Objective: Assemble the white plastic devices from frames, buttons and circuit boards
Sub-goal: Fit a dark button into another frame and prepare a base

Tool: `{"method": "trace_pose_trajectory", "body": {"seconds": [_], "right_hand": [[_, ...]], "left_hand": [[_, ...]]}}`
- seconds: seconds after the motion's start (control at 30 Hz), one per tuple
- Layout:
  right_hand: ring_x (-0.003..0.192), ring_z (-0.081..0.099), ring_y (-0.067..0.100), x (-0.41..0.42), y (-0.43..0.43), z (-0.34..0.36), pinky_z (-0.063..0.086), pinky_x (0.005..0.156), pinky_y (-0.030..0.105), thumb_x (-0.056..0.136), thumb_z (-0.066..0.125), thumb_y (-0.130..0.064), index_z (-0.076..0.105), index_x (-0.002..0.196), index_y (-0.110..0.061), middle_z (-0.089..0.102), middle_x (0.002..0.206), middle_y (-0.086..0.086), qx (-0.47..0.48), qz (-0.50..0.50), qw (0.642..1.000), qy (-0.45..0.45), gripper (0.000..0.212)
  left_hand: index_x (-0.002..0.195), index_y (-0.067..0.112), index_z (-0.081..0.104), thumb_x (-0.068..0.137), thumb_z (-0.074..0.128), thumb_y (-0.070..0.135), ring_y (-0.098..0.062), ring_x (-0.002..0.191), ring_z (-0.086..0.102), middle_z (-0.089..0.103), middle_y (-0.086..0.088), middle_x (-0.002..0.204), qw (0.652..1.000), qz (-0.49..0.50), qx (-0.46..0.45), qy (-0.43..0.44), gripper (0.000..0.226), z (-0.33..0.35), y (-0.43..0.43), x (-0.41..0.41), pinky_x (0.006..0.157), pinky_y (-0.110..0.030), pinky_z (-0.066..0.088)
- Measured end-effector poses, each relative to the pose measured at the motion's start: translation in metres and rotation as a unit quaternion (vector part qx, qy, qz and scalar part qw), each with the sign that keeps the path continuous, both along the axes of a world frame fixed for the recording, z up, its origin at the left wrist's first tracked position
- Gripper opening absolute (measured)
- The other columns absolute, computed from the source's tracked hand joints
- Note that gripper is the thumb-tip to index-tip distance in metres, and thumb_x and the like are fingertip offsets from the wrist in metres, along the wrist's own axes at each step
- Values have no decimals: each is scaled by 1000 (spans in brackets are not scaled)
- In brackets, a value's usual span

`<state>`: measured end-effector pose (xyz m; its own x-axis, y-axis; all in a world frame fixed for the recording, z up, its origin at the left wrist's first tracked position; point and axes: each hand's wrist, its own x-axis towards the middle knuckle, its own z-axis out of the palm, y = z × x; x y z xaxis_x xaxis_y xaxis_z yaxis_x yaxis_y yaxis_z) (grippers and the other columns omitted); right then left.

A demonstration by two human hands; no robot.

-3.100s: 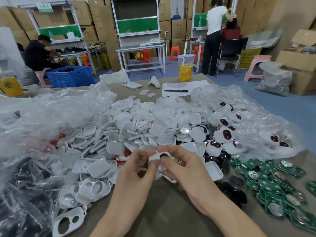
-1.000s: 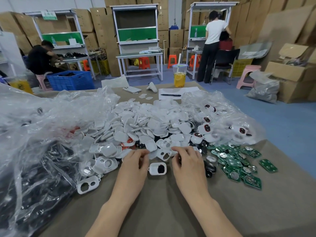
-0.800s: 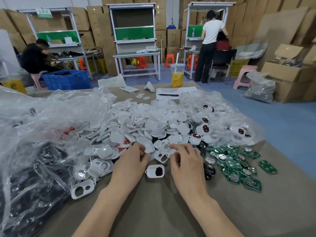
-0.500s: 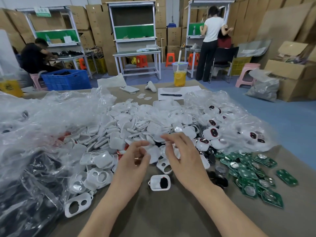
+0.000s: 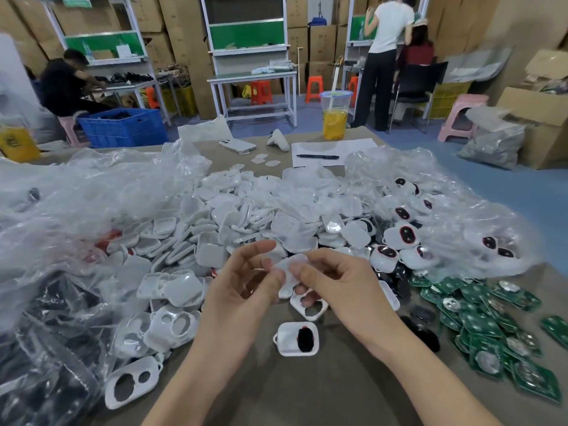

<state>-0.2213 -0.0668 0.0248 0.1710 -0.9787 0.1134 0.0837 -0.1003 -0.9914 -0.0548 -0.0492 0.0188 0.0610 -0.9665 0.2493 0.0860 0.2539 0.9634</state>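
Assembly workshop: stacked cardboard boxes (image 5: 181, 29), workbenches (image 5: 252, 76), heaped plastic parts (image 5: 261, 210).

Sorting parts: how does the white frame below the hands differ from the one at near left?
The centre frame holds a black button in its opening; the left frame shows two empty holes. The centre frame lies alone; the left frame lies beside a clear bag. Both are white and untouched.

Brown table (image 5: 307, 395) w/ heap of white shells (image 5: 246, 216), green PCBs (image 5: 479, 318) at right, 1 phone (image 5: 237, 145), 1 drink cup (image 5: 335, 118).
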Motion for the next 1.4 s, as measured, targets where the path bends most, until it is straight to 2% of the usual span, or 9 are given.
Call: {"method": "trace_pose_trajectory", "body": {"seconds": [0.17, 0.37, 0.53, 0.7, 0.93, 1.03, 1.13, 1.27, 1.4], "right_hand": [[63, 66, 20, -2, -2, 0, 58, 61, 35, 75, 78, -43, 79, 94, -23, 74, 76, 8, 12, -12, 999, -40, 27], [60, 64, 20, -5, -1, 1, 58, 62, 35, 75, 78, -42, 79, 93, -23, 72, 75, 8, 26, 9, 999, -38, 27], [53, 61, 15, -6, 0, 3, 56, 56, 25, 75, 77, -37, 79, 83, -22, 70, 70, 5, 33, 22, 998, -56, 17], [60, 63, 14, -5, -1, 2, 55, 58, 25, 79, 78, -43, 79, 85, -21, 71, 75, 3, 40, 34, 996, -70, 23], [63, 66, 19, -5, -3, -1, 56, 61, 30, 71, 80, -51, 78, 96, -27, 72, 76, 5, 62, 53, 993, -90, 34], [61, 65, 18, -6, -3, -3, 55, 64, 29, 73, 82, -46, 78, 103, -27, 71, 74, 4, 59, 61, 994, -73, 35], [58, 64, 17, -7, -3, -4, 55, 64, 26, 78, 82, -36, 78, 101, -24, 70, 71, 3, 55, 57, 995, -67, 27], [57, 62, 14, -7, -3, -2, 56, 61, 25, 73, 82, -35, 79, 95, -22, 69, 70, 1, 47, 46, 995, -76, 26], [55, 60, 14, -7, -1, 1, 56, 58, 26, 73, 80, -32, 79, 90, -23, 66, 66, 0, 45, 42, 995, -78, 19]], "left_hand": [[112, 31, 71, 82, 72, 17, -14, 79, 62, 65, 1, 92, 1000, -21, -3, 17, 33, -1, 1, 4, 70, -22, 54], [111, 31, 71, 83, 72, 19, -13, 76, 62, 68, 2, 94, 1000, -15, 0, 26, 32, -1, 1, 4, 69, -21, 54], [111, 31, 72, 81, 79, 23, -12, 74, 63, 68, 1, 94, 998, -24, 9, 53, 32, 1, 1, 5, 67, -21, 55], [109, 27, 75, 79, 80, 24, -13, 79, 65, 70, 0, 94, 994, -30, 20, 107, 30, 4, 2, 5, 71, -23, 57], [106, 28, 76, 83, 79, 18, -15, 85, 66, 71, 2, 94, 994, -22, 31, 101, 25, 4, 3, 5, 74, -24, 57], [107, 27, 75, 80, 73, 21, -16, 84, 67, 70, 1, 94, 994, -23, 36, 100, 27, 4, 3, 6, 73, -25, 57], [106, 28, 76, 79, 73, 22, -15, 84, 67, 70, 1, 93, 994, -23, 35, 104, 27, 4, 3, 5, 73, -24, 57], [107, 27, 76, 79, 77, 22, -16, 79, 66, 69, 0, 93, 994, -28, 35, 104, 29, 4, 3, 6, 73, -26, 57], [109, 28, 75, 71, 81, 36, -18, 82, 65, 69, 0, 95, 994, -34, 39, 92, 39, 6, 4, 5, 76, -29, 58]]}}
